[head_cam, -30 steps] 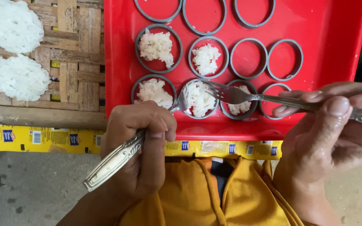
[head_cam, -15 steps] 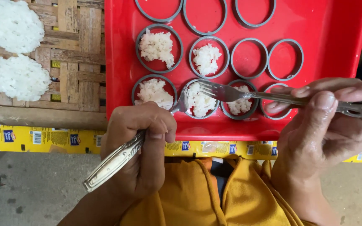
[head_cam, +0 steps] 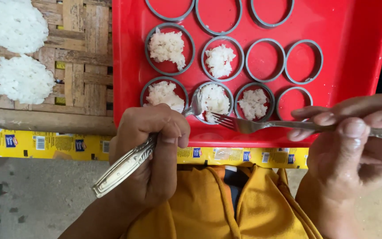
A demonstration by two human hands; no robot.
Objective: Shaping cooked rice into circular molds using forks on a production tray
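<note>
Far left, flat white rice cakes (head_cam: 23,79) lie on a woven bamboo tray (head_cam: 82,53), spread apart as if to dry. The left hand (head_cam: 155,150) is fisted around a spoon (head_cam: 129,161), its bowl tipped at the rice-filled ring mould (head_cam: 214,101) on the red tray (head_cam: 354,53). Beside it, the fork (head_cam: 244,125) lies level, tines at that mould's rim, pinched in the right hand (head_cam: 354,146). Rightward rings sit empty.

Silver spoon (head_cam: 129,163) and fork (head_cam: 261,125) meet over rice-filled ring (head_cam: 213,101).
</note>
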